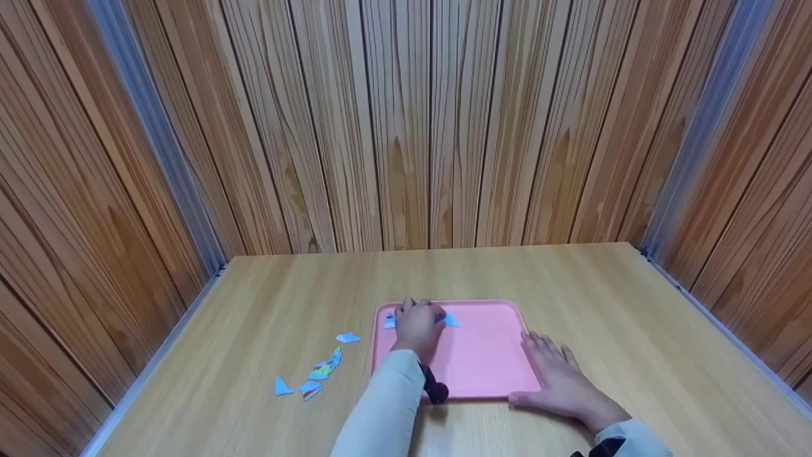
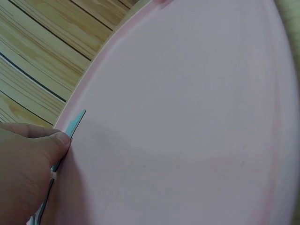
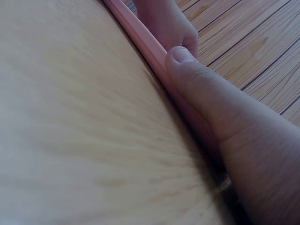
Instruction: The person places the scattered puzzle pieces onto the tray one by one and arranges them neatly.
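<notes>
A pink tray [image 1: 482, 358] lies on the table, with flat light-blue puzzle pieces along its far left part. Over these, my left hand [image 1: 417, 327] bends down and pinches a puzzle piece [image 2: 76, 123] at the tray's surface, the thumb on its near edge. One blue bit [image 1: 451, 320] shows to the right of the fingers and another [image 1: 390, 321] to the left; the hand covers what lies between. My right hand [image 1: 558, 379] rests with spread fingers on the tray's right rim, its thumb along the near edge by the corner.
Left of the tray several loose puzzle pieces lie on the table: a blue one [image 1: 347, 337], a yellow-green and blue cluster [image 1: 325, 367], one with a red stripe [image 1: 310, 389] and another blue one [image 1: 282, 386]. Wood-plank walls [image 1: 406, 127] enclose the table's back and sides.
</notes>
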`<action>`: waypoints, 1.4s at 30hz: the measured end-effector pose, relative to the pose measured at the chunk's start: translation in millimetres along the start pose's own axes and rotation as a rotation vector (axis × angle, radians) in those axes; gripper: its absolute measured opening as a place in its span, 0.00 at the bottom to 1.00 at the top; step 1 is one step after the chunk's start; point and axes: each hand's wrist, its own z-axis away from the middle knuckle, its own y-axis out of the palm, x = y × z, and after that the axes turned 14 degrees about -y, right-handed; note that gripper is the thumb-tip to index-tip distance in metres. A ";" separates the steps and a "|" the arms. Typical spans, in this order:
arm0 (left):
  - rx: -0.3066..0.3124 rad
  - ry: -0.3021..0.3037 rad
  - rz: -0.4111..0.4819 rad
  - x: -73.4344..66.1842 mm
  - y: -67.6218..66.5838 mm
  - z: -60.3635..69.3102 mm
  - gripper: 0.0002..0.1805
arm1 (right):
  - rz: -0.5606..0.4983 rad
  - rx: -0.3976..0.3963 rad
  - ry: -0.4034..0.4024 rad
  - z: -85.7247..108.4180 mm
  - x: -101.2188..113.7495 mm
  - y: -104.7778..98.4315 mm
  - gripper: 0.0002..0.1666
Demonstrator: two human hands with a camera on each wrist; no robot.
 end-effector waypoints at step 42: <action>-0.049 -0.154 0.281 130.0 -85.3 41.5 0.21 | 0.003 -0.027 -0.019 -0.3 -3.0 1.8 0.72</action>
